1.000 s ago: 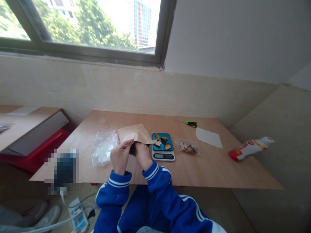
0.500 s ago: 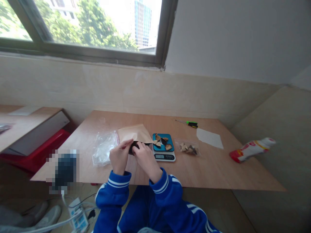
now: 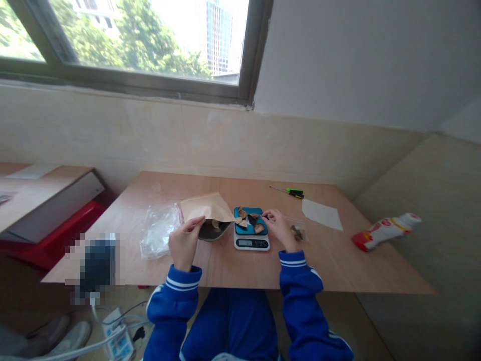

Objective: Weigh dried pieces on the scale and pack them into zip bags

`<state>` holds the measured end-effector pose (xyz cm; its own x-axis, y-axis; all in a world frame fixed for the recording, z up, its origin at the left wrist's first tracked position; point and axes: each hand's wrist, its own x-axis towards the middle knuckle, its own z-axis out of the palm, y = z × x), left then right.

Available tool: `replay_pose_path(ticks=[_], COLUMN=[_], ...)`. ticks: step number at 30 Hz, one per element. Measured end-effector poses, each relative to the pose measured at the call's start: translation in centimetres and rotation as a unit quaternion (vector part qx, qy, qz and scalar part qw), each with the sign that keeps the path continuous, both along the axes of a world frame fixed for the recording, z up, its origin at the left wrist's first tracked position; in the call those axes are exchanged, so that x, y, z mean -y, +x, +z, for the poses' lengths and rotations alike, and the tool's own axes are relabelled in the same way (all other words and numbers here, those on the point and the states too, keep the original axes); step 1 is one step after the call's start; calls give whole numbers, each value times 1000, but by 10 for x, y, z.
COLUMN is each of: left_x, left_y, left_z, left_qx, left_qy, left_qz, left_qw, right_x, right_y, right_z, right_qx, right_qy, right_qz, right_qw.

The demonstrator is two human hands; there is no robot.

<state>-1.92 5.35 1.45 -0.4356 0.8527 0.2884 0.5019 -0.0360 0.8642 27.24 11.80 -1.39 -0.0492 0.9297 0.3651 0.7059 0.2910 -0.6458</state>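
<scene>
My left hand (image 3: 185, 244) pinches the upper rim of a brown paper pouch (image 3: 205, 206), whose mouth gapes toward me. Inside the pouch a few pale dried pieces show against its dark lining. Just right of the pouch stands a small digital kitchen scale (image 3: 251, 244) with a blue platform. Several dried, brown and dark slices (image 3: 258, 228) lie on that platform. At the platform's right edge, my right hand (image 3: 280, 228) has its thumb and fingers together on a small dark piece (image 3: 265, 217), too small to make out well. The right hand partly hides a clear zip bag (image 3: 300, 231) of similar pieces.
Clear plastic bags (image 3: 160, 230) lie left of the pouch. A screwdriver (image 3: 289, 191) and white paper (image 3: 322, 214) are farther back right. A red-and-white bottle (image 3: 387, 231) lies at the right. Below left, a power strip (image 3: 118, 336) with cables rests on the floor.
My right hand has left the pouch's mouth and moved right to the scale's right edge. The pouch now gapes wider, while my left hand stays on its rim.
</scene>
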Motion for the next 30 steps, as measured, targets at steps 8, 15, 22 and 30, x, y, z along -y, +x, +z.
replay_pose_path(ticks=[8, 15, 22, 30], left_x=[0, 1, 1, 0], left_y=[-3, -2, -2, -2], left_z=[1, 0, 0, -1], left_qx=[-8, 0, 4, 2], left_qy=[0, 2, 1, 5], left_qz=[-5, -9, -10, -13], left_qw=[1000, 1000, 1000, 1000], right_x=[-17, 0, 25, 45], right_y=[8, 19, 18, 15], right_z=[-37, -36, -32, -35], right_qx=[-10, -104, -159, -169], right_qy=[-20, 4, 16, 23], right_qz=[12, -44, -55, -79], right_qw=[1000, 994, 986, 982])
